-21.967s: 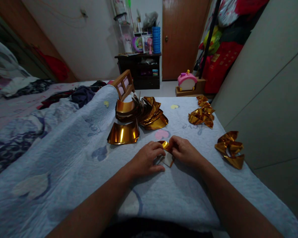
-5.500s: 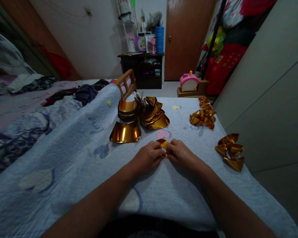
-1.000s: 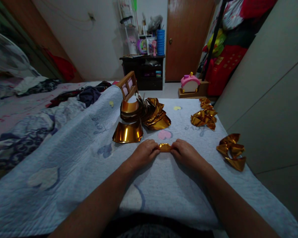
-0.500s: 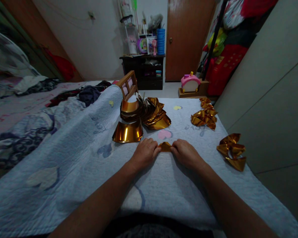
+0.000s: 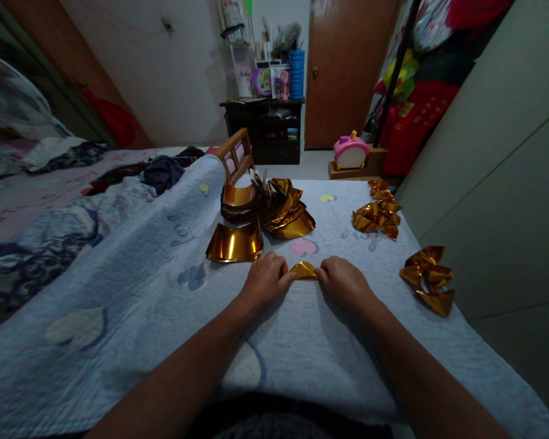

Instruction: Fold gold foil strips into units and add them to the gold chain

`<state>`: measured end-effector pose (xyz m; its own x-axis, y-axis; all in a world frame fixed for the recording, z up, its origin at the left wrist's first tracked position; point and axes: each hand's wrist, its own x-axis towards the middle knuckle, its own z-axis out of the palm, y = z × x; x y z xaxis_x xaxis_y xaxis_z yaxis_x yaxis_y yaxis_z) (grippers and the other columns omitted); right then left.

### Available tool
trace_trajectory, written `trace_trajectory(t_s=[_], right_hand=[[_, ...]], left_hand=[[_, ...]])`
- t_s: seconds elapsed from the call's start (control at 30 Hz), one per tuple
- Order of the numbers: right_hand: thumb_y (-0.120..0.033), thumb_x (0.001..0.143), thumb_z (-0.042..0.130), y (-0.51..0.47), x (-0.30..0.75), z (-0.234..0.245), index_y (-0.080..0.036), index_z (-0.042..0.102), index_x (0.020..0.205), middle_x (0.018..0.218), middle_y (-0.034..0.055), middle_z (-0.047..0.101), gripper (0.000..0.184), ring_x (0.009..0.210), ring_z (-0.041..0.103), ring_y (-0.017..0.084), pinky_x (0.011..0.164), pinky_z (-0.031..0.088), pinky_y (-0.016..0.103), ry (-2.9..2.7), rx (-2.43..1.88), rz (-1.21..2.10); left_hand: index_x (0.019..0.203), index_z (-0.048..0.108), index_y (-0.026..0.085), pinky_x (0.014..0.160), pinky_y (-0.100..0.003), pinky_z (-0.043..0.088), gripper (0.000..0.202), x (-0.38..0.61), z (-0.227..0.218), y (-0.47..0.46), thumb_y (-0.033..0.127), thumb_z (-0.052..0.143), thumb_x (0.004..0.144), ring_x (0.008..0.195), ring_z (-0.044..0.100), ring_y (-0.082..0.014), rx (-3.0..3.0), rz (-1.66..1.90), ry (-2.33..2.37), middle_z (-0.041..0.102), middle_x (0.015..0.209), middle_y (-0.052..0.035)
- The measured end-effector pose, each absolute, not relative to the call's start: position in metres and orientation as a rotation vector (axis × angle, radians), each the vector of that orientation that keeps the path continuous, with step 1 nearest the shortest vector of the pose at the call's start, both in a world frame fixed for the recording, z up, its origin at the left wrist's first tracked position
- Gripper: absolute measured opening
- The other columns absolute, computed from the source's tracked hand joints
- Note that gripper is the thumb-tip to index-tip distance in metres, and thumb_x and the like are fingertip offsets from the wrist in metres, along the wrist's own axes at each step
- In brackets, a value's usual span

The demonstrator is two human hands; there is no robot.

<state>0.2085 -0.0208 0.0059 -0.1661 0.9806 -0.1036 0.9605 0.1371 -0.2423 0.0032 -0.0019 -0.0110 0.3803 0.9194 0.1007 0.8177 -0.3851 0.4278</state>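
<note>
A small folded piece of gold foil paper lies on the pale blue quilt between my hands. My left hand pinches its left end, thumb against curled fingers. At the right end, the fingers of my right hand are closed on the same piece. Just beyond my left hand is a stack of curved gold foil sheets. Behind it, more fanned gold sheets are piled up. Folded gold pieces sit to the right of my right hand.
More folded gold pieces lie near the quilt's far right edge. A wooden frame stands behind the sheets. Rumpled clothes are on the left. A pale cabinet borders the right side. A pink toy is beyond the quilt.
The folded foil between my hands shows a slightly taller, brighter peak. Both hands keep their hold at nearly the same spot.
</note>
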Motion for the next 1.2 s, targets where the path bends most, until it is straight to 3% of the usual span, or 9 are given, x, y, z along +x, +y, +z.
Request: trace_trajectory(t_s=[0.13,0.4,0.63,0.93,1.07,1.2], right_hand=[[-0.029,0.1,0.048,-0.021,0.205,0.007,-0.015,0.074,0.095,0.098,0.0145,0.073,0.031,0.09,0.067,0.026,0.069,0.037,0.032,-2.3,-2.031,0.346],[-0.028,0.101,0.047,-0.024,0.202,0.01,-0.015,0.072,0.096,0.098,0.0131,0.071,0.029,0.091,0.065,0.024,0.07,0.037,0.031,-2.291,-2.061,0.341],[-0.023,0.093,0.057,-0.021,0.213,-0.002,-0.016,0.064,0.096,0.099,0.0111,0.066,0.011,0.093,0.06,0.023,0.079,0.041,0.032,-2.125,-1.765,0.445],[-0.03,0.09,0.051,-0.018,0.216,0.001,-0.019,0.061,0.084,0.073,0.0002,0.059,0.016,0.066,0.052,0.016,0.064,0.037,0.028,-1.806,-1.409,0.954],[-0.031,0.086,0.053,-0.019,0.216,0.001,-0.02,0.059,0.081,0.069,-0.0019,0.055,0.013,0.063,0.048,0.015,0.062,0.035,0.027,-1.744,-1.358,0.999],[-0.033,0.086,0.055,-0.02,0.215,0.001,-0.02,0.058,0.08,0.068,-0.0024,0.053,0.014,0.063,0.047,0.014,0.061,0.035,0.027,-1.758,-1.314,1.043]], left_hand=[[0.086,0.062,0.018,0.083,-0.036,0.041,0.012,0.005,-0.012,-0.003,0.03,0.065,0.09,0.09,0.056,-0.0227,2.327,0.469,1.571,0.063,0.093,-0.0051],[0.083,0.062,0.018,0.086,-0.036,0.038,0.008,0.005,-0.011,-0.001,0.025,0.063,0.089,0.092,0.056,-0.0227,2.266,0.465,1.513,0.064,0.091,-0.0045],[0.078,0.055,0.019,0.068,-0.028,0.037,0.009,0.004,-0.001,-0.002,0.02,0.06,0.086,0.071,0.053,-0.0162,1.997,0.62,1.345,0.058,0.075,0.001],[0.088,0.06,0.018,0.072,-0.026,0.042,0.008,0.004,0.001,-0.006,0.026,0.062,0.087,0.078,0.055,-0.0149,1.83,0.874,1.13,0.058,0.082,0.0007],[0.101,0.064,0.018,0.076,-0.027,0.045,0.02,0.007,0.0,-0.007,0.032,0.065,0.087,0.081,0.058,-0.0154,1.686,0.872,0.991,0.063,0.089,-0.0015],[0.099,0.071,0.016,0.066,-0.026,0.041,0.028,0.01,0.001,-0.007,0.041,0.066,0.087,0.07,0.055,-0.0137,1.64,0.745,0.998,0.064,0.08,-0.0017]])
